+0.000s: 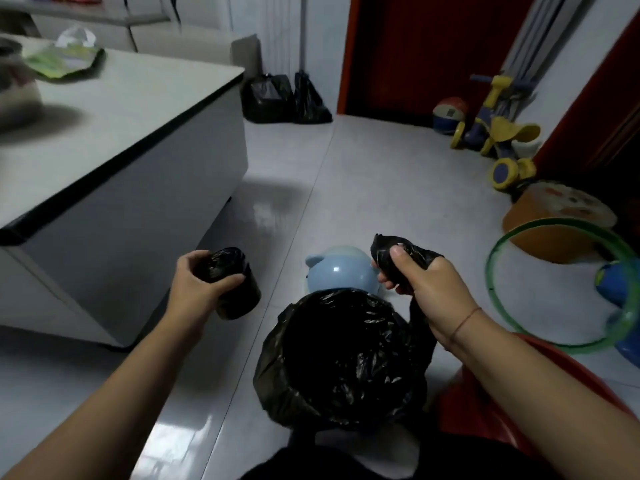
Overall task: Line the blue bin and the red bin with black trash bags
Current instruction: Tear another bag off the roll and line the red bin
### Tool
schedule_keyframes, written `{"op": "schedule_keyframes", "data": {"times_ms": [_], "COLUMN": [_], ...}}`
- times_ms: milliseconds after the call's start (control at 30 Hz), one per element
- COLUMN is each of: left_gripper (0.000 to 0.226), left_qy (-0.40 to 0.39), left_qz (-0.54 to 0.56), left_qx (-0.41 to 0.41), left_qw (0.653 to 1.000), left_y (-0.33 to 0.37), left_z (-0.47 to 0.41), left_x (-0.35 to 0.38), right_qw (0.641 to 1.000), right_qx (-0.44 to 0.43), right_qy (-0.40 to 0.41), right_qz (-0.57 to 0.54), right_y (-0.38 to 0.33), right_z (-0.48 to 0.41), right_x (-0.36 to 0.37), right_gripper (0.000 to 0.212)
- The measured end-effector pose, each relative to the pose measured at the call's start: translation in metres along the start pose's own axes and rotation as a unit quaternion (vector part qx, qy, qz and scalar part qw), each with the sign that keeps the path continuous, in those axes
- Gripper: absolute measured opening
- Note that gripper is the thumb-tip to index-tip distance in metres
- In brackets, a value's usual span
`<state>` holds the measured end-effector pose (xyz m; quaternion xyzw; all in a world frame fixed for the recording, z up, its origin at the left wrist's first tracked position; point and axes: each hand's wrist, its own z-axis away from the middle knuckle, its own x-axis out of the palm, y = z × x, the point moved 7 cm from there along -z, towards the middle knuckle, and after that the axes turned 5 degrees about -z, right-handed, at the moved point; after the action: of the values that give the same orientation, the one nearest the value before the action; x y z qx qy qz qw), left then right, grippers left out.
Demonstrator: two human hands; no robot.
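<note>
A bin lined with a black trash bag (346, 362) stands on the floor between my arms; the bag folds over its rim and hides the bin's colour. Just beyond it lies a light blue lid (339, 271). My left hand (197, 285) grips a roll of black trash bags (232, 289) left of the bin. Above the bin's right side, my right hand (422, 282) is closed on a loose black bag (398, 254), whose tail hangs down past my wrist. Part of a red bin (485, 403) shows under my right forearm.
A white cabinet with a black-edged top (121, 140) stands at left, with a green packet on it. Filled black bags (284, 98) sit by the far wall. A toy tricycle (498, 133), an orange stool (557, 216) and a green hoop (519, 237) crowd the right side.
</note>
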<state>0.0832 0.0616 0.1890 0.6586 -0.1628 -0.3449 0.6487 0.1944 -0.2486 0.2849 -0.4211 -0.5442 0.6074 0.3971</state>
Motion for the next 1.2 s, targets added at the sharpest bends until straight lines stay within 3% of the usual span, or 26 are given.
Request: {"op": "schedule_keyframes", "data": {"times_ms": [200,367,467,733,833,933,1033,1133,1200], "left_gripper": [0.09,0.064,0.073,0.096,0.113,0.115,0.102,0.082,0.068], "left_qy": [-0.022,-0.052,-0.069,-0.097,-0.125,-0.116,-0.1,-0.183,-0.251], "left_qz": [-0.133,-0.164,-0.218,-0.27,-0.299,-0.26,-0.187,-0.094,-0.028], "left_qx": [-0.019,-0.053,-0.058,-0.059,-0.085,-0.093,-0.012,0.08,0.064], "left_qw": [0.991,0.984,0.972,0.956,0.942,0.954,0.977,0.975,0.965], "left_y": [-0.106,-0.18,-0.217,-0.237,-0.224,-0.18,-0.079,0.038,0.09], "left_z": [-0.031,-0.027,-0.014,-0.001,0.004,0.006,0.008,0.035,0.06], "left_x": [0.005,0.024,0.034,0.038,0.031,0.023,0.027,0.059,0.088], "right_qw": [0.994,0.99,0.986,0.983,0.983,0.984,0.985,0.987,0.989], "right_qx": [0.072,0.103,0.118,0.118,0.106,0.11,0.101,0.088,0.061], "right_qy": [-0.074,-0.097,-0.119,-0.138,-0.152,-0.142,-0.139,-0.126,-0.119], "right_qz": [-0.029,-0.027,-0.013,-0.006,0.004,-0.002,-0.005,-0.039,-0.068], "right_y": [0.05,0.069,0.078,0.079,0.069,0.051,0.018,-0.027,-0.064], "right_z": [-0.013,-0.016,-0.014,-0.011,-0.007,-0.001,0.006,0.014,0.02], "right_x": [0.032,0.038,0.043,0.042,0.041,0.036,0.03,0.023,0.017], "right_gripper": [0.029,0.033,0.037,0.037,0.051,0.041,0.044,0.057,0.055]}}
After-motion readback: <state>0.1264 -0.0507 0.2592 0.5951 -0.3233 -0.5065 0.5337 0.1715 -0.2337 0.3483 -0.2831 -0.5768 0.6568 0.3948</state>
